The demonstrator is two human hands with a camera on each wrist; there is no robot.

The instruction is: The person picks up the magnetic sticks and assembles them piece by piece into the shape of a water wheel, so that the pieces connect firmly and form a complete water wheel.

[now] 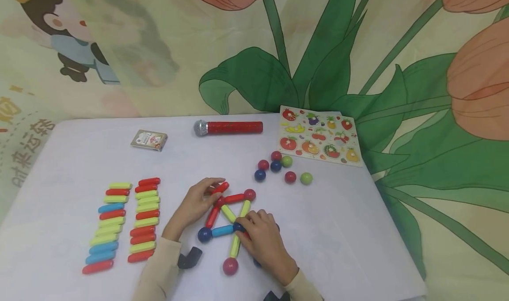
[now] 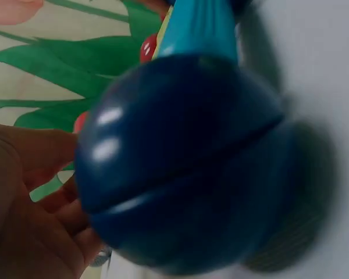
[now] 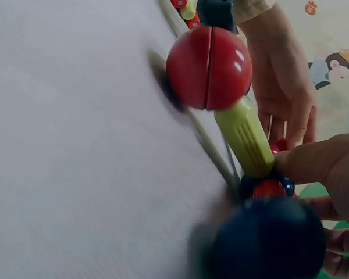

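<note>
A flat structure of magnetic sticks and balls lies on the table, spreading out from a dark blue middle ball (image 1: 238, 226). My left hand (image 1: 195, 206) pinches a red magnetic stick (image 1: 221, 187) at the far-left red ball (image 1: 220, 201). Over the middle of the structure, my right hand (image 1: 262, 239) grips the dark blue middle ball and hides the sticks on that side. A light blue stick (image 1: 222, 230) joins this middle to a blue corner ball (image 2: 186, 168), large in the left wrist view. Towards the front, a yellow-green stick (image 3: 244, 136) ends in a red ball (image 3: 209, 68).
Two columns of loose sticks (image 1: 109, 221) lie at the left. Several loose balls (image 1: 276, 166) sit beyond the structure, near a fruit puzzle board (image 1: 318, 135). A red toy microphone (image 1: 234, 127) and a small card box (image 1: 149, 140) lie along the back.
</note>
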